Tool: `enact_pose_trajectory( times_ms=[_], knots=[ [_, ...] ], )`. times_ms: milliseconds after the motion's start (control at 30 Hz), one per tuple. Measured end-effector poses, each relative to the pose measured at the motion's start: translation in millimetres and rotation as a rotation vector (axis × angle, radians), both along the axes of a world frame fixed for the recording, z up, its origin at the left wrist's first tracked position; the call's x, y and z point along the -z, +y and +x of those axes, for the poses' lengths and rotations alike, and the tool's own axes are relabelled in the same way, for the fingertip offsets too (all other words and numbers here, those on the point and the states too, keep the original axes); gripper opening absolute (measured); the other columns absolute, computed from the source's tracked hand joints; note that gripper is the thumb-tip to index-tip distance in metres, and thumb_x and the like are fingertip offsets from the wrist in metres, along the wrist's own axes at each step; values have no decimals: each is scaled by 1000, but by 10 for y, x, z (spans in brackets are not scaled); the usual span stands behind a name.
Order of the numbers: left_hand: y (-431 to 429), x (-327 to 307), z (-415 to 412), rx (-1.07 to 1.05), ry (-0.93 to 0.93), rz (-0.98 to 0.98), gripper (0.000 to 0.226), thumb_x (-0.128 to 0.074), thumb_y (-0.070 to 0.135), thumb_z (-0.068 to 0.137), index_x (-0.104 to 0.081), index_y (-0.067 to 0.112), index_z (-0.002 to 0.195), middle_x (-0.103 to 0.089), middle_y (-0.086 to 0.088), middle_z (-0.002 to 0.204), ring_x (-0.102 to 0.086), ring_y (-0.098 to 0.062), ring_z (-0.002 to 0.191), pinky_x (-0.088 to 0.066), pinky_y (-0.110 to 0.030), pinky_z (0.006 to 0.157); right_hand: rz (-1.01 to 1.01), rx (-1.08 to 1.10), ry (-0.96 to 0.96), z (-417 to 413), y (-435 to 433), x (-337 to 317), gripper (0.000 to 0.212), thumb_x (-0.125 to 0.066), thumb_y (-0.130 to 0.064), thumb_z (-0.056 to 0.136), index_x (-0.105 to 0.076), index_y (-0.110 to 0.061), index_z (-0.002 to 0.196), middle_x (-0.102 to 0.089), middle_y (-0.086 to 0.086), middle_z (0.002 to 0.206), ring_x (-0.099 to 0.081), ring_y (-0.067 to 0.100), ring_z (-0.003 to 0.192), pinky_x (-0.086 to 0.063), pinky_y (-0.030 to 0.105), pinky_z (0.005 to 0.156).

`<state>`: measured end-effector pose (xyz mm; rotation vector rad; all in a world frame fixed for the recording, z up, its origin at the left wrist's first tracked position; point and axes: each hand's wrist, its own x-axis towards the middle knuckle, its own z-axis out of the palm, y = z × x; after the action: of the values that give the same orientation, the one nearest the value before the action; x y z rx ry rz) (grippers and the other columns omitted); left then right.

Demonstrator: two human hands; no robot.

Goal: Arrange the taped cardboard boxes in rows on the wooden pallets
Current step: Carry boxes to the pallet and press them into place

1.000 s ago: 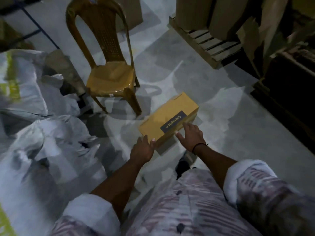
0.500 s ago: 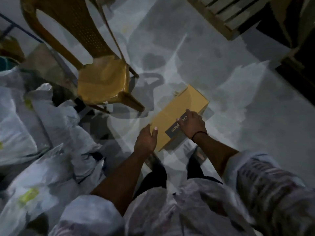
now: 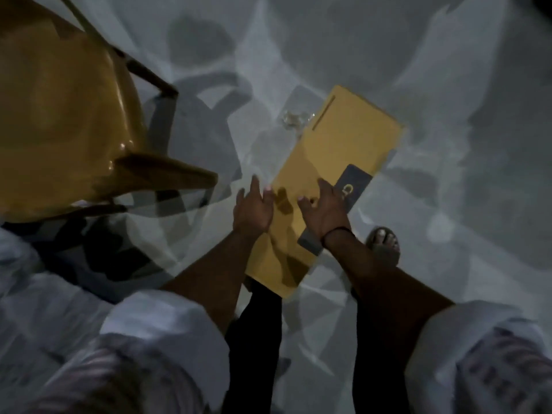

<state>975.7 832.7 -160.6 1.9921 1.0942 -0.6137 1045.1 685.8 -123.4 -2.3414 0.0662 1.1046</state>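
Observed: the cardboard box (image 3: 343,138) lies low over the floor (image 3: 448,85) directly ahead of me. Its long axis runs from 7 o'clock, near my legs, out to 1 o'clock. The near end covers part of my dark trouser leg, so I cannot tell whether the whole base is resting on the floor.

My left hand (image 3: 252,209) is set against the box's left long edge, with the fingers straight and pointing to 12 o'clock. It touches the edge but is not closed round it. My right hand (image 3: 324,213) lies on the top face just beside the dark label (image 3: 355,186), with the fingers spread and relaxed. It rests on the card and grips nothing. Both hands sit on the near half, so the far half toward 1 o'clock is unsupported.

Both forearms reach down and forward, and I am bent over the box. No pallet is in view.

Judgement: to lift the box I need a hold on both long edges, and the right hand is not yet at its edge. The plastic chair (image 3: 68,115) stands near at 10 o'clock, and my sandalled foot (image 3: 383,243) is just beside the box at 4 o'clock.
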Motion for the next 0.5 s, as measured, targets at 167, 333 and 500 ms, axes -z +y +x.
enact_pose_trajectory(
  times_ms=[167, 333, 500],
  knots=[
    [-287, 237, 92, -89, -94, -68, 57, -28, 50, 109, -72, 13, 108, -71, -10, 106, -64, -31, 102, -42, -34, 81, -89, 211, -76, -53, 222, 417, 57, -55, -41, 99, -41, -18, 149, -26, 12, 156, -31, 38, 138, -36, 42, 109],
    [-433, 321, -23, 35, -104, -270, 63, -29, 66, 102, -76, 24, 111, -75, -6, 109, -68, -28, 101, -53, -40, 91, -182, 510, -233, -426, -173, 365, 57, -64, -34, 94, -36, -18, 141, -23, 12, 154, -33, 40, 135, -38, 46, 106],
    [-498, 667, 157, 247, -9, -140, 59, -36, 60, 97, -62, 20, 131, -65, -11, 131, -59, -36, 121, -49, -46, 102, -213, 507, -358, -491, -581, 465, 61, -57, -3, 88, -38, -5, 146, -37, 22, 148, -43, 40, 129, -38, 43, 106]
  ],
)
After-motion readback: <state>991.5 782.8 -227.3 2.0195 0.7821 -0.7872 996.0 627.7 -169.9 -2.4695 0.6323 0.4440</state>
